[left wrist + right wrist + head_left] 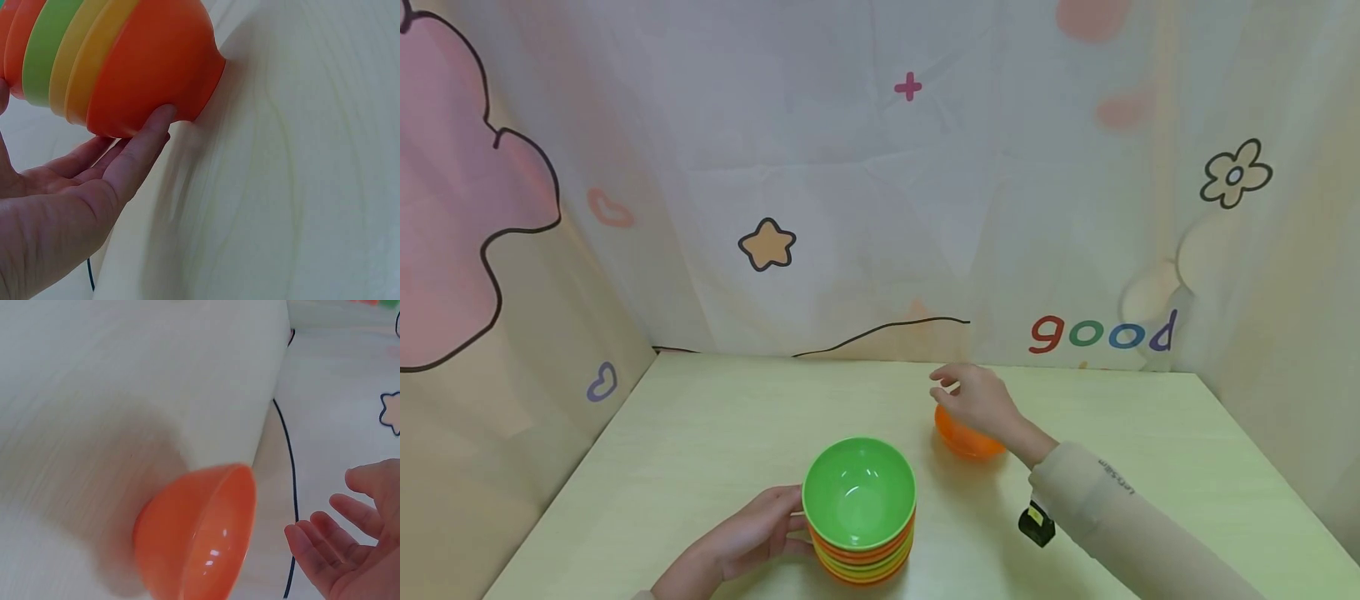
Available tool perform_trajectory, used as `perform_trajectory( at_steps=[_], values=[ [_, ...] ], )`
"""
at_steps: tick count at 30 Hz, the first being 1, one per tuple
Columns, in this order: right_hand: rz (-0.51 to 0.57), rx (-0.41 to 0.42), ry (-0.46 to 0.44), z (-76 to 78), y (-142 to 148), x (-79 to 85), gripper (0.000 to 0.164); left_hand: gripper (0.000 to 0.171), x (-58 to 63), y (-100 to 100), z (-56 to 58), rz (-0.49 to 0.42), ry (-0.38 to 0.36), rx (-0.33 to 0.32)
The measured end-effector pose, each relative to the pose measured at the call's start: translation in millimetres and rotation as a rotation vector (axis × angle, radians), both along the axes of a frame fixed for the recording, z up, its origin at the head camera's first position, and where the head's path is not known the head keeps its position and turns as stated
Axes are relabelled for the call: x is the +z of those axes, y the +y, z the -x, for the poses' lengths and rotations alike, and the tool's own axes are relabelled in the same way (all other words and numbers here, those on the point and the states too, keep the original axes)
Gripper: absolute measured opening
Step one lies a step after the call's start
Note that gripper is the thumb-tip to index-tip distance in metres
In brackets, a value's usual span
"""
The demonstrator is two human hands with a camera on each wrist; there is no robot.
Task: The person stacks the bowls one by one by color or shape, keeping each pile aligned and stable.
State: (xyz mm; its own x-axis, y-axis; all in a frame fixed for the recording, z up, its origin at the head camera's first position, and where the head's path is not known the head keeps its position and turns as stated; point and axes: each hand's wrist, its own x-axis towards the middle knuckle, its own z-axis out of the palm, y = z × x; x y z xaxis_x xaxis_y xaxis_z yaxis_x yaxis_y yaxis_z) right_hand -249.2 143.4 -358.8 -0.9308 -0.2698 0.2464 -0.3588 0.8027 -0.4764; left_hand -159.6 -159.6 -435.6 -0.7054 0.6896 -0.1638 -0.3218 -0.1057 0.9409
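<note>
A stack of nested bowls (pixel 865 571) in orange, yellow and green stands near the front of the table, a green bowl (pixel 859 493) on top. At its left side is my left hand (pixel 756 529), its fairly straight fingers resting against the stack. In the left wrist view a fingertip (pixel 164 114) touches the lowest orange bowl (pixel 159 69) just above its foot. My right hand (pixel 981 402) hovers over a single orange bowl (pixel 964 442), fingers loosely bent and holding nothing. The right wrist view shows this bowl (pixel 172 531) upright, apart from the fingers.
The pale wooden table (pixel 715 433) runs back to a printed cloth backdrop (pixel 842 183) with a star, a flower and the word "good". Cloth also borders the left and right sides. A small black device (pixel 1036 527) hangs at the right sleeve (pixel 1105 500).
</note>
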Motion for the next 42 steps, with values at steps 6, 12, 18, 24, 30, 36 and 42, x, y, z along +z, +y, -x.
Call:
perform_trajectory(
  at_steps=[6,12,18,24,30,36,42],
  values=[
    [-0.025,-0.063,-0.062,9.8,18,-3.9,0.027,0.044,0.4,1,0.5,0.004,-0.005,0.009],
    [-0.048,-0.131,-0.087,18.8,34,-8.8,0.027,0.043,-0.4,0,0.7,-0.012,0.006,-0.010],
    [-0.061,-0.175,-0.093,23.3,46,-15.1,0.027,0.044,-2.0,-1,0.3,-0.028,0.014,-0.020],
    [-0.066,-0.208,-0.121,25.0,56,-19.8,0.029,0.044,-2.4,-1,0.0,-0.037,0.022,-0.028],
    [-0.092,-0.251,-0.186,25.1,63,-24.6,0.032,0.044,-2.5,-1,0.1,-0.040,0.024,-0.027],
    [-0.106,-0.279,-0.240,22.0,65,-27.6,0.033,0.044,-3.2,-1,0.1,-0.032,0.016,-0.016],
    [-0.070,-0.285,-0.304,18.5,64,-30.6,0.035,0.043,-3.5,-2,0.0,-0.037,0.023,-0.021]
  ],
)
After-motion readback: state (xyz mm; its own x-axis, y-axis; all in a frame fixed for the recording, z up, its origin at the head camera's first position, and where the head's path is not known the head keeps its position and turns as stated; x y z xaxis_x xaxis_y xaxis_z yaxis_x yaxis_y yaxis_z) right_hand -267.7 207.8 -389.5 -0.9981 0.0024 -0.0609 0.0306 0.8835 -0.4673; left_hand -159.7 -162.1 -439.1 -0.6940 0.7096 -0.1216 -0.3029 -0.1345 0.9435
